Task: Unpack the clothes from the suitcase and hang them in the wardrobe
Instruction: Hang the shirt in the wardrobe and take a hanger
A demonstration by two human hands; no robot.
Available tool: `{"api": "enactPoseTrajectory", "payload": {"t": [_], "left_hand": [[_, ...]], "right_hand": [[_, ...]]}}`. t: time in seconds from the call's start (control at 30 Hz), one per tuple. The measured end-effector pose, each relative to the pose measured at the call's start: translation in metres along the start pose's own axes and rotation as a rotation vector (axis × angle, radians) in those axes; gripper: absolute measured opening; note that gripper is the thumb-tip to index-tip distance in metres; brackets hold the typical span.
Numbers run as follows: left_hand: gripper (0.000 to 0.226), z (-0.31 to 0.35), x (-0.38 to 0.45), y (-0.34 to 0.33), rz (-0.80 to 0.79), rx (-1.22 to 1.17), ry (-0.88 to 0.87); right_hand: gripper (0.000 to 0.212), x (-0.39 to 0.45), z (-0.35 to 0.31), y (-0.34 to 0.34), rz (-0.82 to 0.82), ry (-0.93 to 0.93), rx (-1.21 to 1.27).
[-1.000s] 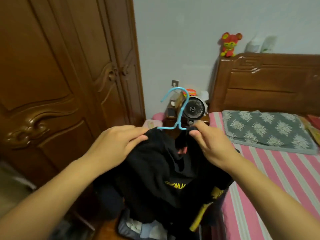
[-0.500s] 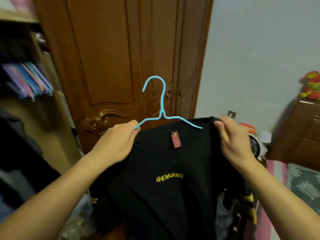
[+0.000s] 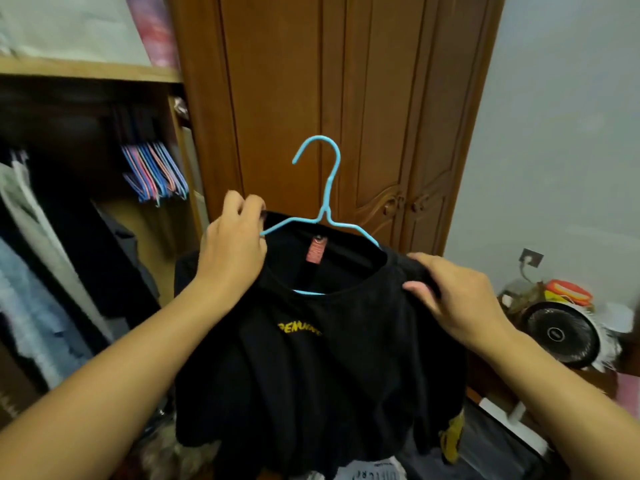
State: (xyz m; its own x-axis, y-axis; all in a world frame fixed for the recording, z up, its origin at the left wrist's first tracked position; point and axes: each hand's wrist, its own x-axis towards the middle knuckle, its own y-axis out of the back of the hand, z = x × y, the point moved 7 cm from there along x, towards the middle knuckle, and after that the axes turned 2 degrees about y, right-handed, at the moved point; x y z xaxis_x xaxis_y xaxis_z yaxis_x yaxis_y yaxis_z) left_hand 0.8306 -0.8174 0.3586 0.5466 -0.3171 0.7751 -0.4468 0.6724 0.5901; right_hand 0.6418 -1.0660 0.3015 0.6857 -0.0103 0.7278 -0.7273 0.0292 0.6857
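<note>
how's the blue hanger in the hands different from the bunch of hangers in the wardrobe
The blue hanger carries the black shirt; the bunch of hangers looks bare. The blue hanger is held up in front of the wardrobe door, with the left hand gripping its end and the right hand gripping the shirt's shoulder; the bunch hangs inside the wardrobe. The blue hanger is one colour; the bunch mixes blue and pink. Both look thin and wire-like.

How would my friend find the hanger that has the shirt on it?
Find the brown wardrobe door. In front of it, two hands hold up a black shirt, and the light blue hanger pokes from its collar. The bunch of empty hangers inside the wardrobe carries no clothes.
</note>
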Motion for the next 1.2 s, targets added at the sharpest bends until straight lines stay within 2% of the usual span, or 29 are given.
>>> {"api": "enactPoseTrajectory", "payload": {"t": [0.1,0.2,0.23,0.33,0.4,0.5,0.57,0.63,0.67,0.73,0.77,0.83,0.9,0.93,0.97,1.0,1.07,1.17,1.2], "left_hand": [[0.014,-0.017,0.011,0.004,-0.014,0.075,0.104],[0.017,-0.029,0.016,0.005,-0.056,0.131,0.141],[0.017,-0.033,0.017,0.006,-0.073,0.168,0.118],[0.02,-0.041,0.014,0.005,-0.104,0.34,-0.164],[0.026,-0.054,0.006,0.0,-0.179,0.437,-0.307],[0.032,-0.066,-0.006,-0.006,-0.233,0.436,-0.33],[0.033,-0.066,-0.006,-0.006,-0.195,0.348,-0.263],[0.032,-0.06,-0.001,-0.006,-0.159,0.258,-0.199],[0.031,-0.055,0.002,-0.005,-0.153,0.225,-0.18],[0.03,-0.053,0.011,-0.004,-0.127,0.183,-0.136],[0.03,-0.054,0.016,-0.002,-0.113,0.175,-0.105],[0.022,-0.068,0.026,-0.002,-0.119,0.171,-0.026],[0.006,-0.099,0.032,-0.007,-0.186,0.219,0.122],[0.009,-0.118,0.033,-0.009,-0.235,0.252,0.211],[0.014,-0.138,0.032,-0.009,-0.279,0.273,0.295],[0.017,-0.156,0.03,-0.009,-0.298,0.274,0.371],[0.021,-0.186,0.029,-0.006,-0.29,0.259,0.468],[0.022,-0.225,0.033,-0.008,-0.323,0.109,0.553],[0.03,-0.24,0.034,-0.011,-0.378,0.04,0.581]], "right_hand": [[0.04,-0.005,0.025,-0.022,-0.01,-0.325,0.279],[0.042,-0.03,0.034,-0.073,-0.12,-0.645,0.802],[0.039,-0.037,0.034,-0.087,-0.116,-0.696,0.861],[0.016,-0.037,0.044,-0.08,0.082,-0.71,0.64],[0.017,-0.027,0.051,-0.064,0.159,-0.677,0.585],[0.028,-0.013,0.068,-0.07,-0.067,-0.666,0.382],[0.04,0.003,0.061,-0.065,-0.124,-0.6,0.252],[0.049,0.03,0.026,-0.056,-0.154,-0.347,0.346],[0.047,0.04,0.002,-0.055,-0.251,-0.208,0.407],[0.034,0.05,-0.034,-0.064,-0.494,-0.047,0.399],[0.027,0.054,-0.044,-0.067,-0.512,-0.005,0.327],[0.029,0.067,-0.06,-0.068,-0.441,0.08,0.282],[0.025,0.077,-0.086,-0.073,-0.438,0.148,0.414],[0.021,0.079,-0.1,-0.078,-0.46,0.154,0.557],[0.028,0.08,-0.112,-0.087,-0.51,0.141,0.704],[0.046,0.08,-0.12,-0.096,-0.569,0.107,0.826],[0.071,0.08,-0.13,-0.113,-0.616,0.042,0.887],[0.079,0.097,-0.142,-0.129,-0.457,0.04,0.839],[0.082,0.106,-0.146,-0.132,-0.399,0.015,0.829]]}}
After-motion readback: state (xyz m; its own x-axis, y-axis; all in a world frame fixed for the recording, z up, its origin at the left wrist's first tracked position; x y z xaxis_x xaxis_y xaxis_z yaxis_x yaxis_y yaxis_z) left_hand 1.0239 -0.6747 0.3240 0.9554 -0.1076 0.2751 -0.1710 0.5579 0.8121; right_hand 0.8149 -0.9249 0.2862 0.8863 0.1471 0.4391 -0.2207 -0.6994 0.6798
